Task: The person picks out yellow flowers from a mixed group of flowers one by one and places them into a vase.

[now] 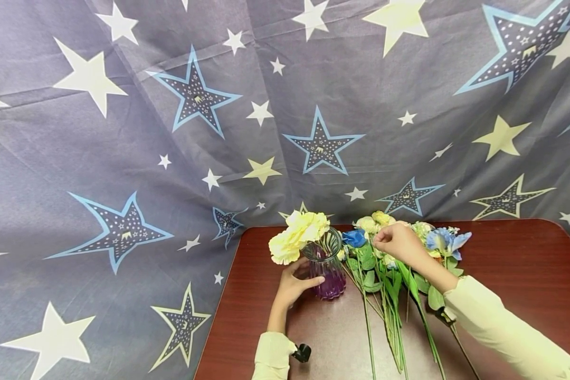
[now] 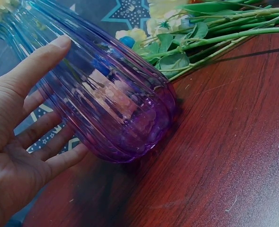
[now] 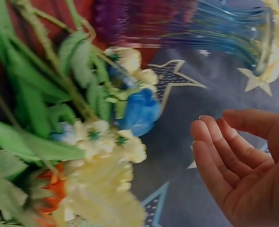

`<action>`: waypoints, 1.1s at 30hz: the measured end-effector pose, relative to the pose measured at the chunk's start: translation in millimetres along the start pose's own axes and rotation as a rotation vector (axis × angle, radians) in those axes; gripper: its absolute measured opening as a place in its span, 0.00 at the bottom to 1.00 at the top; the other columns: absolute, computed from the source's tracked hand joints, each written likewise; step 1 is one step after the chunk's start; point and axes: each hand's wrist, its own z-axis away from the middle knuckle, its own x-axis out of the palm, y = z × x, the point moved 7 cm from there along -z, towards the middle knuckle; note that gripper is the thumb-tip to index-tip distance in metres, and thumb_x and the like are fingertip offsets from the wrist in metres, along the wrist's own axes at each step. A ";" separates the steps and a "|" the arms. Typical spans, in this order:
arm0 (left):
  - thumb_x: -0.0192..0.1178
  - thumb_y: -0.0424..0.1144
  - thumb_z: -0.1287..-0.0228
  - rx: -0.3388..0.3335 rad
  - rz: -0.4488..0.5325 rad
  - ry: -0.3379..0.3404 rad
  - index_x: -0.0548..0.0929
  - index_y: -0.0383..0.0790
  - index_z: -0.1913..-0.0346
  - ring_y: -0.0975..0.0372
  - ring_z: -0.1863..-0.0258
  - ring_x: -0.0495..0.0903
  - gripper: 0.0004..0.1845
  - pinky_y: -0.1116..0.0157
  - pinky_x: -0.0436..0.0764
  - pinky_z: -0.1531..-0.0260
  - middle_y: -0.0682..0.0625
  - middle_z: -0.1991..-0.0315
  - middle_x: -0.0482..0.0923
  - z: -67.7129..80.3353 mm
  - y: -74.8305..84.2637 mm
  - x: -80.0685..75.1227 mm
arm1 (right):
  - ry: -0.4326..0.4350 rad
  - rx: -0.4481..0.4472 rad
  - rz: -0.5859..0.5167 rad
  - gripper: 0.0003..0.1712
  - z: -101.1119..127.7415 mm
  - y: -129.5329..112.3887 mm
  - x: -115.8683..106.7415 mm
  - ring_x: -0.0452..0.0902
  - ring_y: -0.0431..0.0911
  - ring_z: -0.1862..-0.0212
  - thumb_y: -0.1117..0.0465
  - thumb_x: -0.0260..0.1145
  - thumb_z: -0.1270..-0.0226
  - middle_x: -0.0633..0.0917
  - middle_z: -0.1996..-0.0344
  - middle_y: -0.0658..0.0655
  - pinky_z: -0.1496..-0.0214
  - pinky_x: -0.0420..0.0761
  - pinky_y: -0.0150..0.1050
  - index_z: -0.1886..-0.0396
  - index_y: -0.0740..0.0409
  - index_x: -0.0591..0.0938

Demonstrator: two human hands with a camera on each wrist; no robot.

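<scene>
Steadying the purple glass vase (image 1: 330, 277) at frame centre with our spread left hand (image 1: 294, 285), we have one cream flower (image 1: 298, 236) in; our right hand (image 1: 399, 241), loosely cupped and empty, hovers over the remaining stems (image 1: 385, 295) on the desk (image 1: 518, 274).

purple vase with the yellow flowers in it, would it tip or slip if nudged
The purple vase looks like ribbed glass, so probably fragile and a bit slick. It is tall and narrow, with yellow flowers leaning out one side, so likely top-heavy; a nudge near the rim might tip it. The left hand touching its side probably steadies it.
</scene>
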 end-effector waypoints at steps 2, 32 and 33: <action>0.82 0.40 0.52 -0.001 -0.005 -0.001 0.81 0.41 0.37 0.48 0.43 0.84 0.36 0.50 0.83 0.42 0.39 0.45 0.85 0.5 0.8 0.0 | -0.018 0.023 0.014 0.06 2.6 8.9 3.7 0.75 0.41 0.75 0.63 0.70 0.36 0.87 0.77 0.51 0.67 0.76 0.38 0.74 0.56 0.88; 0.80 0.35 0.50 0.001 0.049 -0.005 0.81 0.40 0.37 0.42 0.43 0.83 0.34 0.44 0.81 0.41 0.36 0.46 0.85 0.0 -1.4 0.9 | -0.108 0.290 0.121 0.30 19.5 76.0 58.2 0.54 0.37 0.87 0.61 0.69 0.36 0.62 0.94 0.42 0.83 0.54 0.29 0.95 0.46 0.67; 0.80 0.35 0.50 0.001 0.050 -0.003 0.81 0.39 0.37 0.41 0.43 0.82 0.34 0.43 0.80 0.41 0.35 0.46 0.84 0.2 -1.1 0.8 | -0.109 0.290 0.116 0.30 19.5 76.4 59.3 0.55 0.37 0.87 0.61 0.69 0.36 0.63 0.95 0.43 0.83 0.55 0.28 0.95 0.46 0.67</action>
